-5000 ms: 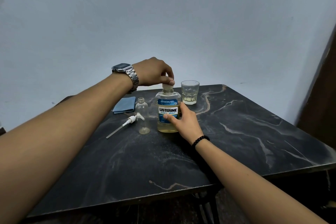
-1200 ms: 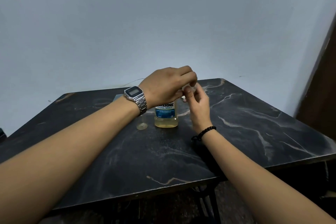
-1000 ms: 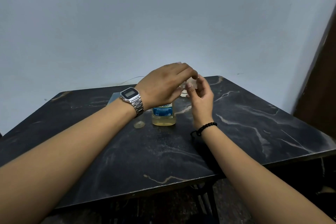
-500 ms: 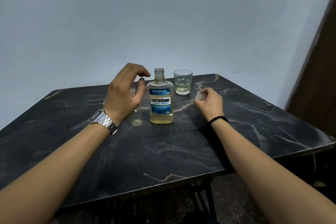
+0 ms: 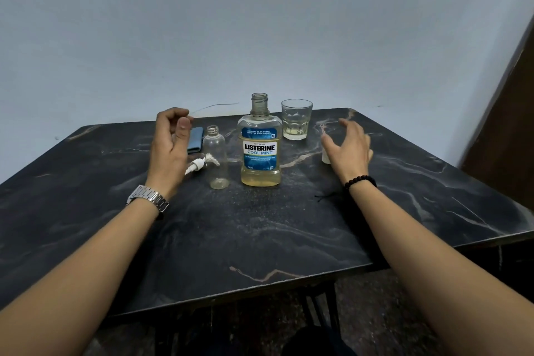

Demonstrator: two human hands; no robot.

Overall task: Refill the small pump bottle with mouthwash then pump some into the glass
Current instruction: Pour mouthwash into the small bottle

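Both bottles stood uncapped: mouthwash bottle (image 5: 260, 147) upright mid-table, small pump bottle (image 5: 216, 157) just to its left, apparently empty. Pump head (image 5: 199, 164) lay behind it; white cap (image 5: 326, 156) lay beside the right hand (image 5: 351, 150). Left hand (image 5: 171, 150) hovered loosely curled, grasping nothing; right hand hovered with fingers spread, released. Glass (image 5: 296, 120) stood behind and right of the big bottle. Judged step: pouring not begun. Next move calls for gripping both bottles and a careful tilt, since the neck is narrow. Table (image 5: 260, 240) had open room in front; its edges lay well away from the bottles.
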